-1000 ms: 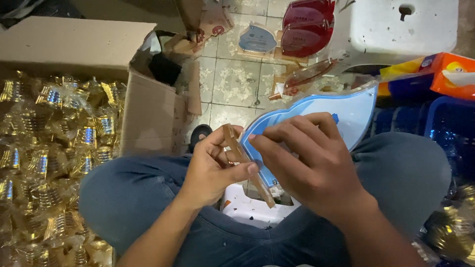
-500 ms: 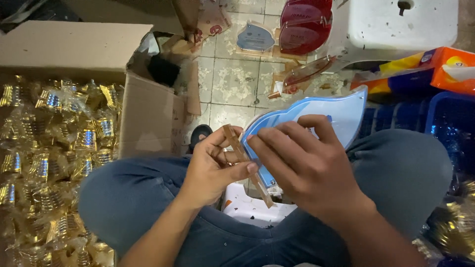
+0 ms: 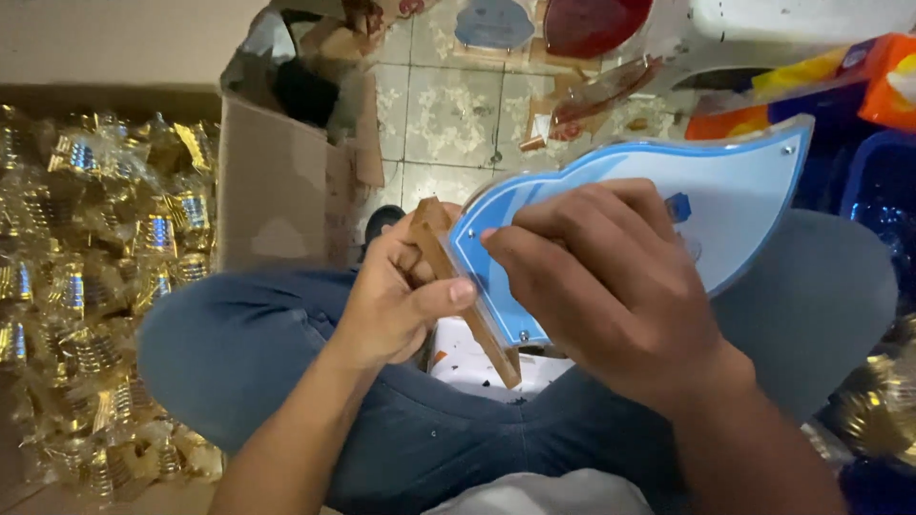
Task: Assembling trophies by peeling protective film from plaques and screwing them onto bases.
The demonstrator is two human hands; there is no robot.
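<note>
My right hand [image 3: 611, 286] grips a curved light-blue acrylic plaque [image 3: 735, 191] with a darker blue border and small screws at its edges, holding it over my lap. My left hand [image 3: 401, 296] pinches a strip of brown backing paper [image 3: 468, 305] at the plaque's left edge, the strip running down towards my crossed legs in blue trousers [image 3: 248, 353]. A small blue piece [image 3: 677, 205] sits on the plaque's face beside my right fingers.
An open cardboard box [image 3: 277, 181] full of several gold-wrapped small items [image 3: 86, 238] stands at my left. On the tiled floor [image 3: 448, 105] ahead lie a red plaque [image 3: 592, 24], another blue plaque [image 3: 491, 24] and paper scraps. Orange and blue packaging [image 3: 859, 76] is at right.
The view has closed in on my hands. My left hand has drawn the brown paper strip further off the plaque's left edge, while my right hand keeps its grip.
</note>
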